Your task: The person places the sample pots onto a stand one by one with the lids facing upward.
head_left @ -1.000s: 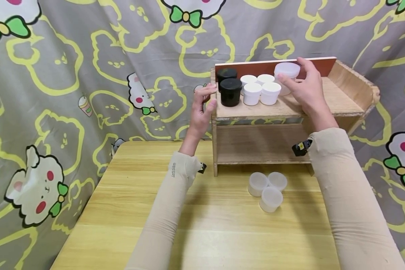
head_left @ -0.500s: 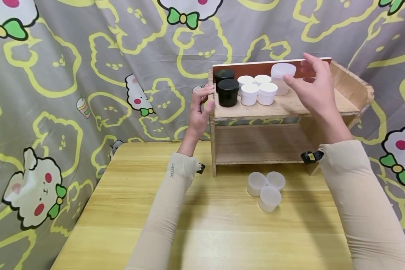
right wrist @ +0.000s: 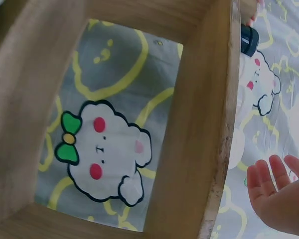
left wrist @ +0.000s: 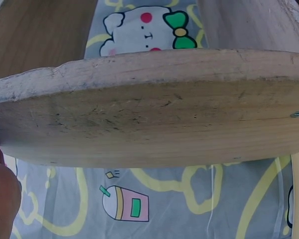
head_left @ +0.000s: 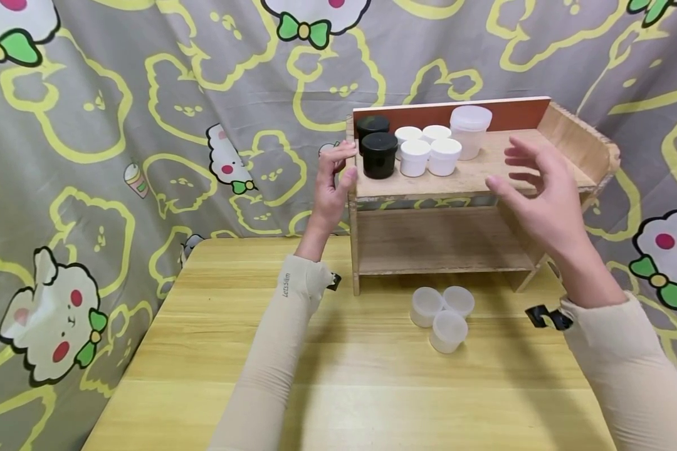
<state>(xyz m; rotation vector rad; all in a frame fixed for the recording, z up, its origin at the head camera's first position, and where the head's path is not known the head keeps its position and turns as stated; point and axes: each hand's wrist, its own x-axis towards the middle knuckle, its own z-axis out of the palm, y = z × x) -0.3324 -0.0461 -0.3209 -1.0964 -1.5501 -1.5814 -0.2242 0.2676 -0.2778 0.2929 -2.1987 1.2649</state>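
Observation:
My left hand point(head_left: 331, 188) grips the left side panel of a small wooden shelf point(head_left: 429, 188) by its upper edge. In the left wrist view part of that hand point(left wrist: 4, 194) shows at the panel's end. My right hand point(head_left: 547, 194), fingers spread and slightly bent, hovers in front of the top board's right part and holds nothing. On that board stand a black-lidded jar point(head_left: 379, 156) with another behind it, several small white jars point(head_left: 414, 158) and a larger clear jar with a frosted lid point(head_left: 469, 133).
Three translucent lidded cups point(head_left: 449, 332) sit together on the wooden table point(head_left: 214, 351) in front of the shelf. A reddish-brown back strip point(head_left: 519, 119) edges the top board. Behind everything hangs a patterned grey curtain point(head_left: 163, 94).
My right hand has let go of the larger clear jar, which stays on the top board, and has drawn back down and to the right. The left hand keeps its place.

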